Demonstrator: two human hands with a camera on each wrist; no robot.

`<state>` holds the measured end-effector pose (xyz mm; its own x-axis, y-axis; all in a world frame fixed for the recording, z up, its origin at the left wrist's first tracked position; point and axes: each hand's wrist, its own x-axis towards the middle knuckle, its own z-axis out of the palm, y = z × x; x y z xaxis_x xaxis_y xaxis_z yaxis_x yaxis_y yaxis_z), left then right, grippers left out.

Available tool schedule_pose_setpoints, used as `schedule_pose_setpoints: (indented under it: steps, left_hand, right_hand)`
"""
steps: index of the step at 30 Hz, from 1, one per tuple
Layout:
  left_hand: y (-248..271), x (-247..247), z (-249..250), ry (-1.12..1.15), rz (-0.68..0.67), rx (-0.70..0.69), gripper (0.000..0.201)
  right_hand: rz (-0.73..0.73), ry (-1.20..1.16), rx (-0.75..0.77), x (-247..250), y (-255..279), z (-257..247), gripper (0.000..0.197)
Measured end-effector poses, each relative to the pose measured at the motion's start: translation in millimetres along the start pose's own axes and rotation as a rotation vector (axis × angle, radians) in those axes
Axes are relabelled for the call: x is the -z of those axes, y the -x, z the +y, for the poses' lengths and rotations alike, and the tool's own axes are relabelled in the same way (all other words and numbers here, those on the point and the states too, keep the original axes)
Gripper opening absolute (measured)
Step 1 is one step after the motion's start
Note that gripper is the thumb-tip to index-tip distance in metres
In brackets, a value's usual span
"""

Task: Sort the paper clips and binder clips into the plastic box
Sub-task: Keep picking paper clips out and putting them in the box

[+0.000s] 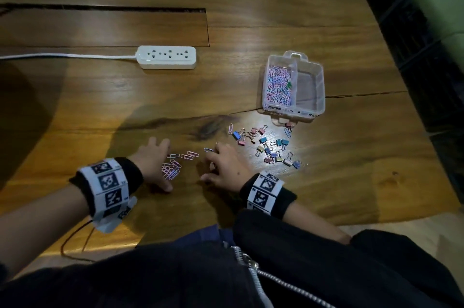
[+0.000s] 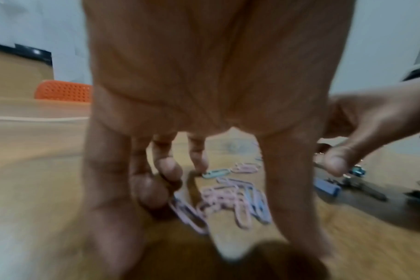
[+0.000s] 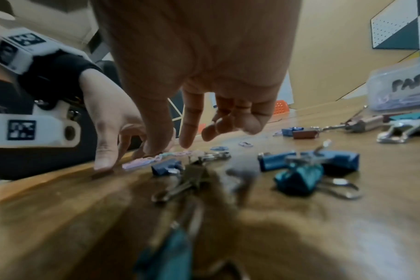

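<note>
Nearest the person, both hands rest fingertips-down on the brown wooden table [image 1: 251,39] with a small gap between them. The left hand [image 1: 153,159] sits at about 7 o'clock of the scene, its fingers spread and loosely bent over a small heap of pink, lilac and blue paper clips [image 1: 173,167]; one fingertip [image 2: 200,166] touches a pale blue clip, and nothing is gripped. The right hand [image 1: 226,167] lies just beside the heap at its 3 o'clock, fingers relaxed and hanging, holding nothing; one blue clip [image 1: 208,150] lies at its fingertips.

Farther out, at 2 o'clock from the right hand, a scatter of small coloured binder clips with silver wire handles [image 1: 268,147] lies in a bright patch of light, loose on the wood.

Beyond them, at 1 o'clock, stands the clear plastic two-compartment box [image 1: 311,89]. Its left compartment is full of pastel paper clips with one green binder clip on top; the right compartment shows no clips.

At 11 o'clock, well apart, lies a white three-socket power strip [image 1: 167,57].
</note>
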<state>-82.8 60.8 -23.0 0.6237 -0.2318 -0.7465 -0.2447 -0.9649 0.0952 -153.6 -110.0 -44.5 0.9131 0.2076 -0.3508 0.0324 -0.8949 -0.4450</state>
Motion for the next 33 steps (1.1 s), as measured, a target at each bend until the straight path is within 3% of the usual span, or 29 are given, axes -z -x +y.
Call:
schedule_pose_setpoints:
  steps: [5, 11, 13, 17, 22, 26, 33]
  left_hand:
    - [1, -18, 4, 0.197, 0.115, -0.087, 0.065]
    - [-10, -15, 14, 0.197, 0.243, -0.205, 0.031]
    - [-13, -14, 19, 0.173, 0.251, -0.259, 0.024]
    - [-16, -12, 29, 0.155, 0.250, -0.326, 0.012]
    - [-22, 2, 36, 0.379, 0.279, -0.349, 0.014]
    - [-26, 13, 32, 0.712, 0.155, -0.380, 0.015]
    - [-32, 15, 27, 1.301, -0.087, -0.356, 0.022]
  right_hand:
    - [-0.060, -0.059, -0.042, 2, -1, 8, 0.026]
    - [-0.162, -0.089, -0.257, 33, 3, 37, 0.011]
    - [-0.112, -0.097, -0.301, 38, 0, 40, 0.012]
    - [0.061, -0.097, -0.212, 27, -15, 22, 0.028]
    - [0.055, -0.014, -0.121, 16, -29, 1, 0.037]
    - [0.078, 0.009, -0.072, 14, -29, 5, 0.025]
    - [0.077, 0.026, -0.058, 14, -23, 12, 0.025]
